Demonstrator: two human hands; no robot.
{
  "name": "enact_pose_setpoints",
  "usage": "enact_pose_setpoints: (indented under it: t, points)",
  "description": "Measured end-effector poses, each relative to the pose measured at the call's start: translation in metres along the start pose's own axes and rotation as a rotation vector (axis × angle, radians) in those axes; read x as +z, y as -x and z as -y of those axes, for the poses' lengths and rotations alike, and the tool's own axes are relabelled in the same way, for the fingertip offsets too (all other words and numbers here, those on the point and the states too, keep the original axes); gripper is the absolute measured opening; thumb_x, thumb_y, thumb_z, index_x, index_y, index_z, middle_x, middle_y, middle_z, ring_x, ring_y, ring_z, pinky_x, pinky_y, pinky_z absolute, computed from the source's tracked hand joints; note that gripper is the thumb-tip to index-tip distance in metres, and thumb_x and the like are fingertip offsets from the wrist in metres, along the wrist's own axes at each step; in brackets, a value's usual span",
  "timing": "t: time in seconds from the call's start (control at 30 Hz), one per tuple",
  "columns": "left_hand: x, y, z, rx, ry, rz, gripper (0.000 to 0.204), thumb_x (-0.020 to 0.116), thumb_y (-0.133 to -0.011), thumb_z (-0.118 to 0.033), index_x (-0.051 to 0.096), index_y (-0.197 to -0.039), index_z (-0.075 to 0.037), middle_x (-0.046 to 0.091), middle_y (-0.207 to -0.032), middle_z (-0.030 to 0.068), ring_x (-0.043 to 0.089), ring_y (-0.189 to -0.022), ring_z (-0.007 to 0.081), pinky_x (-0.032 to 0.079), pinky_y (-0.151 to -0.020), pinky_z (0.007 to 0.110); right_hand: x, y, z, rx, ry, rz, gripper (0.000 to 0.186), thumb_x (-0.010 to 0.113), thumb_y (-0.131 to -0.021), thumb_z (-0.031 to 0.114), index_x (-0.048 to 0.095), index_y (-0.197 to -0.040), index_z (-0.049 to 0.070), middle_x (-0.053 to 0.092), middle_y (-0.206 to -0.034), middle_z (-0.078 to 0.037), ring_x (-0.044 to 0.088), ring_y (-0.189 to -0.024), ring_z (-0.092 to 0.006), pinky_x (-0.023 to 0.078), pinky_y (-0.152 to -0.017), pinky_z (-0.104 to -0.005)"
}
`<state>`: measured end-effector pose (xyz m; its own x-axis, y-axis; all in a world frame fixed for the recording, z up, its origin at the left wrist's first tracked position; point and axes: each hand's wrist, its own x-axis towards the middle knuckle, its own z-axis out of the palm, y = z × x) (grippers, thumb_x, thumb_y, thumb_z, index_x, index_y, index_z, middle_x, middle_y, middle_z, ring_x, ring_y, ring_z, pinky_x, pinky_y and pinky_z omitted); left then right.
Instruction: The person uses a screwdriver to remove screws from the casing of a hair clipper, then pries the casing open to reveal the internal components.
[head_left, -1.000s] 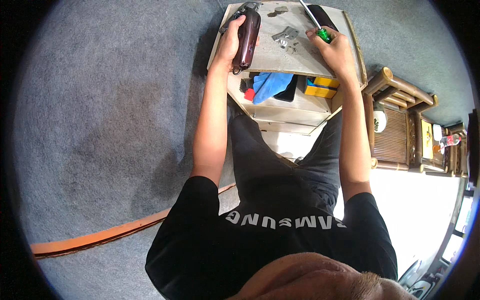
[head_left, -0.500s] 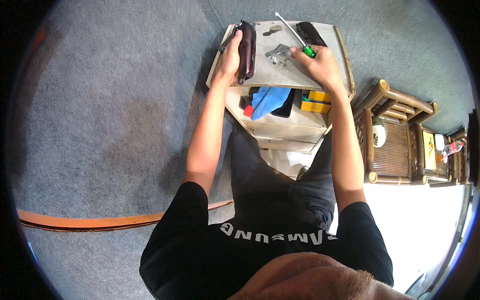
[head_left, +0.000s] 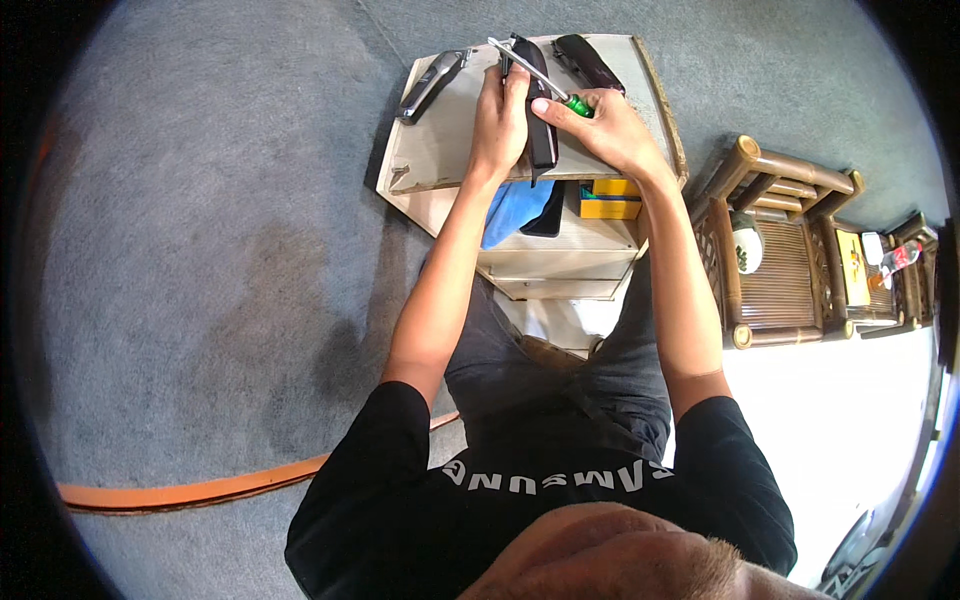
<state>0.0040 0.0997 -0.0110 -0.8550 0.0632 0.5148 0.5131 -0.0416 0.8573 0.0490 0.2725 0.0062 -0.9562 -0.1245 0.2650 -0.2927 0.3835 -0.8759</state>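
A dark hair clipper [head_left: 543, 145] is held over the cabinet top by my left hand [head_left: 500, 128], whose fingers close round its left side. My right hand [head_left: 618, 135] grips a screwdriver [head_left: 579, 106] by its green handle. The steel shaft slants up and left across the clipper's upper end, and my right thumb is at the clipper's side. To the left lies a second clipper [head_left: 432, 85], black and silver. Behind my right hand rests a dark clipper housing [head_left: 590, 64]. The loose metal parts are hidden by my hands and the clipper.
The pale cabinet [head_left: 430, 150] has worn edges. Its shelf below holds a blue cloth [head_left: 515, 212], a black flat object [head_left: 545, 222] and yellow boxes [head_left: 610, 208]. Bamboo chairs [head_left: 785, 260] stand at the right, with a bottle [head_left: 900, 258] on one.
My left hand has carried the clipper rightward, uncovering the second clipper. My right hand has brought the screwdriver left, so its shaft now crosses the clipper. The view has shifted a little.
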Motion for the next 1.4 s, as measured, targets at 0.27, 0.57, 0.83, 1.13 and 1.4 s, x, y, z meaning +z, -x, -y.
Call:
enact_pose_setpoints:
  t: [0.27,0.57,0.83,1.13,1.4]
  points:
    - [0.0,0.006,-0.01,-0.035,0.014,0.076,0.035,0.056,-0.11,-0.033,0.059,-0.115,0.002,0.062,-0.098,0.0092,0.055,-0.093,0.0178,0.047,-0.088,0.034,0.0,0.004,0.003,0.004,0.002,-0.003,0.047,0.071,-0.092,0.046,0.062,-0.072,0.005,0.044,-0.065,0.006,0.04,-0.063,-0.0093,0.029,-0.057,-0.0316]
    - [-0.004,0.009,-0.01,-0.049,-0.003,0.087,0.038,0.058,-0.109,-0.039,0.059,-0.112,0.0,0.059,-0.091,0.0062,0.052,-0.088,0.015,0.046,-0.083,0.032,-0.004,0.002,0.002,0.104,-0.001,0.05,0.053,0.075,-0.084,0.05,0.075,-0.084,-0.003,0.054,-0.065,-0.001,0.05,-0.066,-0.0108,0.039,-0.06,-0.0334]
    - [-0.003,0.008,-0.014,-0.062,0.081,0.035,0.036,0.059,-0.109,-0.037,0.06,-0.11,0.0,0.058,-0.091,0.0021,0.05,-0.085,0.0126,0.044,-0.079,0.03,-0.004,0.006,0.011,0.082,-0.011,0.019,0.05,0.075,-0.089,0.046,0.075,-0.087,-0.004,0.056,-0.065,0.0,0.051,-0.066,-0.0098,0.042,-0.06,-0.0319]
    - [-0.008,0.009,-0.002,-0.271,0.082,-0.023,0.051,0.054,-0.112,-0.047,0.062,-0.113,0.004,0.062,-0.095,0.0059,0.055,-0.089,0.0151,0.047,-0.082,0.031,0.001,0.007,0.008,-0.037,0.017,0.044,0.046,0.079,-0.088,0.043,0.077,-0.087,-0.003,0.066,-0.066,-0.009,0.062,-0.065,-0.0149,0.05,-0.064,-0.0338]
    - [-0.01,0.007,0.009,-0.205,0.027,-0.023,0.059,0.041,-0.115,-0.05,0.056,-0.129,0.005,0.062,-0.112,0.0116,0.056,-0.107,0.0222,0.043,-0.102,0.035,0.004,0.007,0.007,-0.015,0.144,-0.035,0.052,0.077,-0.085,0.046,0.074,-0.082,-0.005,0.063,-0.061,-0.016,0.065,-0.059,-0.0236,0.051,-0.061,-0.0386]
